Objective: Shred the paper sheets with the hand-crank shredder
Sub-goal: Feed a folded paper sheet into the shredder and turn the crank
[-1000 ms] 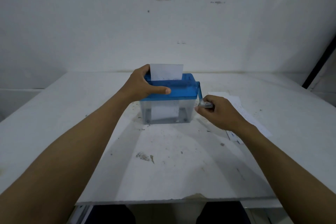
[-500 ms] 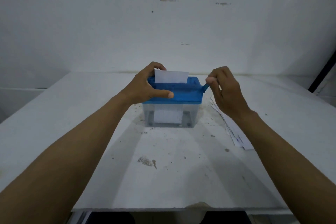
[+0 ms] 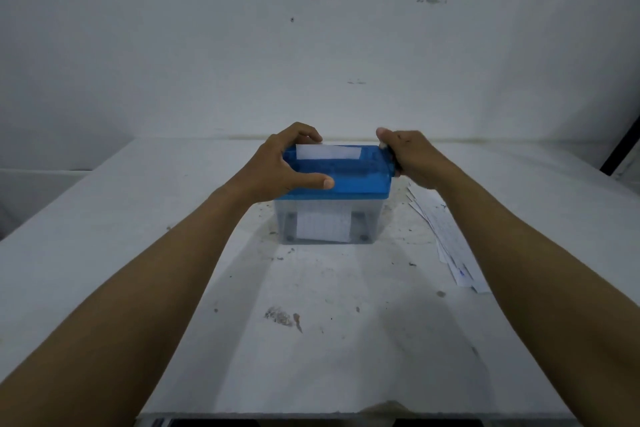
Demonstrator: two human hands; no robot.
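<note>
The view is dim and flat, with a cold blue-grey cast over the wall [image 3: 207, 45] and table [image 3: 346, 357]. Soft light from above leaves broad, blurry-edged shadows on the table along the inner side of both forearms, and a faint dark rim at the base of the shredder [image 3: 332, 184]. Detail is soft and grainy throughout. The right hand [image 3: 415, 158] smears slightly at the crank [image 3: 394, 163]. Wide-angle distortion bows the table edges toward the lower corners.

Stained white wall [image 3: 242, 45] behind a scuffed white table [image 3: 329, 340].
</note>
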